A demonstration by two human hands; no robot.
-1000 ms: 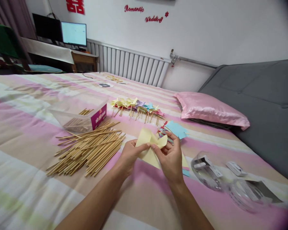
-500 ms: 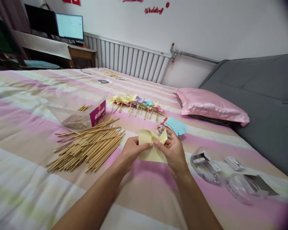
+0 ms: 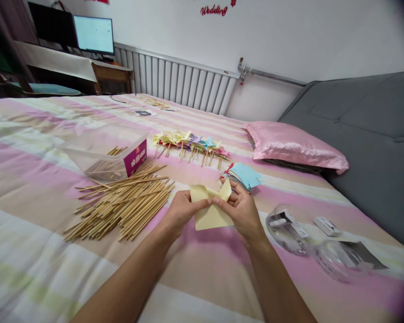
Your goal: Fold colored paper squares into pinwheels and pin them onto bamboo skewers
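Observation:
Between both hands, above the bed, is a pale yellow sheet of paper (image 3: 211, 217) with its upper corners curled inward. My left hand (image 3: 182, 211) pinches it from the left, thumb on the middle of the paper. From the right, my right hand (image 3: 243, 207) grips it, thumb close to the other thumb and fingers behind the right curl. Just beyond the right hand lies a stack of coloured paper, a light blue sheet (image 3: 245, 174) on top. A heap of thin wooden sticks (image 3: 124, 202) spreads to the left of my left hand.
Behind the sticks stands a clear plastic box (image 3: 97, 154) holding more sticks. Finished paper pinwheels (image 3: 188, 141) lie in a row farther back. At right are an open clear round container (image 3: 286, 231) and a small white box (image 3: 327, 226). A pink pillow (image 3: 296, 146) rests by the grey headboard.
The hands and the paper stay nearly in place; the paper tilts slightly. The whole view has shifted a little.

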